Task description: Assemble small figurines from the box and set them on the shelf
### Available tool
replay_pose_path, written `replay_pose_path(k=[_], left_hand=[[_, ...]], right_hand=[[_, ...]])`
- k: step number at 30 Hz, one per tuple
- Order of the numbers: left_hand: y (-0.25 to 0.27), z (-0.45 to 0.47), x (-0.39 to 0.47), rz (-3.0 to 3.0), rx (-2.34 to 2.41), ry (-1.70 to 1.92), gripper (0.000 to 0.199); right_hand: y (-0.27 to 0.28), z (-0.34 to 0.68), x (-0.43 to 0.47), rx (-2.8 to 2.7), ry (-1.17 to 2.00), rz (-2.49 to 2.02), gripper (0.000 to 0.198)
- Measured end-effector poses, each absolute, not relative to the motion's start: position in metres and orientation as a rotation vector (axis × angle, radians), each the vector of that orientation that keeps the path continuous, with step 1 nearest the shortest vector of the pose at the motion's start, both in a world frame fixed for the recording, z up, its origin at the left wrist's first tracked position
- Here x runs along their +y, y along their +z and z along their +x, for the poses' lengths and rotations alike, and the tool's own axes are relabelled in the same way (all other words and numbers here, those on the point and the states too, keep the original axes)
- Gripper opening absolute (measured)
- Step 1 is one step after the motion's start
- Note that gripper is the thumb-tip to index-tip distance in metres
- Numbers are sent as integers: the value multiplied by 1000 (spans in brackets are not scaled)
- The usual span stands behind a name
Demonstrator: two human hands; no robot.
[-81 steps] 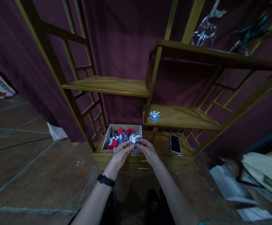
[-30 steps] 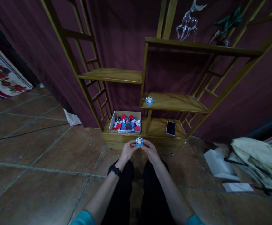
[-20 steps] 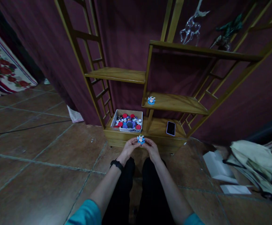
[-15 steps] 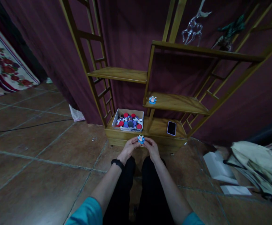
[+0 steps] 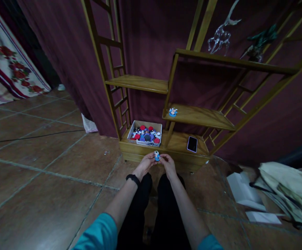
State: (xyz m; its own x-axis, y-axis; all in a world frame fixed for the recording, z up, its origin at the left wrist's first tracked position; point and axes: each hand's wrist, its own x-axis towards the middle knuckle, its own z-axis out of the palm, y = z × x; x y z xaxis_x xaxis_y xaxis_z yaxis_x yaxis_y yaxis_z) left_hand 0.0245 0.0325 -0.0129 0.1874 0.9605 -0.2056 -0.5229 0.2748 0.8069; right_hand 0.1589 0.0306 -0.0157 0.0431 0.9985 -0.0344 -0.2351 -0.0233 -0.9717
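Between my two hands is a small blue-and-white figurine [image 5: 157, 156], held upright above my knees. My left hand [image 5: 145, 164] closes its fingertips on the figurine's left side, and my right hand [image 5: 168, 164] pinches it from the right. A similar figurine [image 5: 173, 112] on a blue base stands at the left end of the middle wooden shelf [image 5: 200, 116]. Just beyond my hands, an open cardboard box [image 5: 161, 133] sits on the low shelf, filled with several figurines whose round bases are red, purple and dark.
A phone [image 5: 192, 144] lies on the low shelf at the right. Higher up stand a clear deer ornament [image 5: 220, 36] and a dark green ornament [image 5: 261, 43]. White boxes [image 5: 245, 192] and a cream bag [image 5: 283, 184] are on the floor at right; a cable [image 5: 36, 136] runs along the left.
The figurine in my hands has turned, now looking narrower from my side. My view has swung slightly left, so the shelves sit farther right. Both hands still hold the figurine.
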Motion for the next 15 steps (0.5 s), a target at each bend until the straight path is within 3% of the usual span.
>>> replay_pose_path(k=[15], left_hand=[[-10,24,30,649,811,1240,41]], right_hand=[[-22,157,34,-854,1393,-996,29]])
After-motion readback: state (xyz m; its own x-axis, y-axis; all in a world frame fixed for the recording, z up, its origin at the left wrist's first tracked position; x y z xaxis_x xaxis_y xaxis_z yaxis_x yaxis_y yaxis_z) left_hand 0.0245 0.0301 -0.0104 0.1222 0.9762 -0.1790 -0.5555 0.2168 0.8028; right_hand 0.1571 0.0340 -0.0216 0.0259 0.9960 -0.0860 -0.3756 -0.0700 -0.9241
